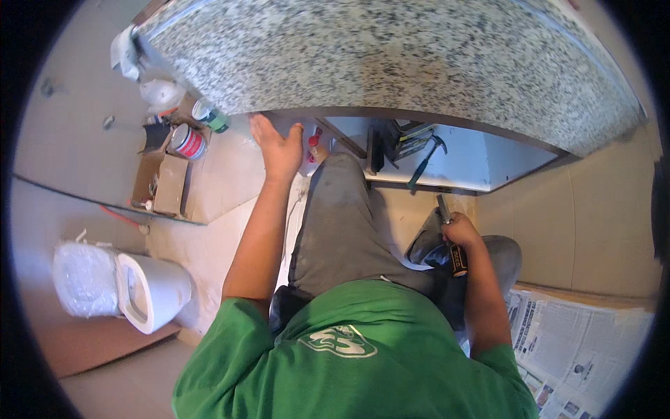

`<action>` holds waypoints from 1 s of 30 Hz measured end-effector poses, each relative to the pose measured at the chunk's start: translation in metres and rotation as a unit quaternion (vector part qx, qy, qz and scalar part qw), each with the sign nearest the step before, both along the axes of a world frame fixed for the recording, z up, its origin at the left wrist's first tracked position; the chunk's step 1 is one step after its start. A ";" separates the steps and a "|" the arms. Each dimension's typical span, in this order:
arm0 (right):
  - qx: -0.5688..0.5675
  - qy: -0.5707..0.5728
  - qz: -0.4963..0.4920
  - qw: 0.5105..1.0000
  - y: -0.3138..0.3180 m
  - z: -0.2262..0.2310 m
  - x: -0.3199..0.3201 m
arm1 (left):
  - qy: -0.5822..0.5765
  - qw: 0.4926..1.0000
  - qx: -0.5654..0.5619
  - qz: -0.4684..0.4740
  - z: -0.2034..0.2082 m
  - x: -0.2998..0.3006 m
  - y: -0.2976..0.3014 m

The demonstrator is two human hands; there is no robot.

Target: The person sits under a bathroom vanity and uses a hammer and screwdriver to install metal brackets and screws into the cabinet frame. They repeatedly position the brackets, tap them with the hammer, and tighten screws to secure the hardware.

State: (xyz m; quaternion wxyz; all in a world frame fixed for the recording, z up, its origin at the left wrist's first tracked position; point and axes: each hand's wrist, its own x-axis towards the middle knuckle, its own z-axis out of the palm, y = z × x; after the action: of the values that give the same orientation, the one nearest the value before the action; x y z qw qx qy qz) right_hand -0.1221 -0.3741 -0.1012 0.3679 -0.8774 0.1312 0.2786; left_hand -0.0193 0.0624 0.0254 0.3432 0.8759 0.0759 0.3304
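Note:
My left hand [280, 150] is raised with its fingers stretched out and thumb apart, holding nothing. Its fingertips meet the front edge of the speckled granite countertop [391, 63] in view; whether they touch it, I cannot tell. Beside my right knee, my right hand [460, 230] is closed around a hand tool with a grey metal end [443, 208] and a black-and-orange handle [458, 261]. Its exact kind is hidden by the fist. Below the countertop, a claw hammer [426, 162] with a dark green handle leans in the open cabinet [506, 164].
Black and yellow tools [405, 140] lie beside the hammer. A small red-capped bottle [313, 146] stands near my left knee. Leftward are a paint can [188, 142], a green-labelled can [210, 115], a cardboard box [169, 185] and a white toilet [157, 290]. Newspaper [572, 349] covers the right floor.

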 end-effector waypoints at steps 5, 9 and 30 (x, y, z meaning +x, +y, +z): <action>0.015 -0.058 0.002 0.998 0.000 0.004 -0.002 | -0.003 0.998 0.059 0.014 0.005 0.021 -0.008; -0.028 -0.013 0.006 1.000 -0.006 -0.016 0.006 | -0.044 0.991 0.122 0.041 -0.002 0.022 -0.029; 0.013 -0.036 -0.014 0.999 0.003 0.016 0.003 | 0.003 0.987 -0.154 0.040 -0.025 0.022 0.006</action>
State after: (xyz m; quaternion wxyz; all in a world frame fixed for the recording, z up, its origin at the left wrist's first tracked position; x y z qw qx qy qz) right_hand -0.1187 -0.3710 -0.0853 0.3876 -0.8802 0.1268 0.2428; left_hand 0.0028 0.0685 0.0002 0.4602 0.8100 0.1617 0.3255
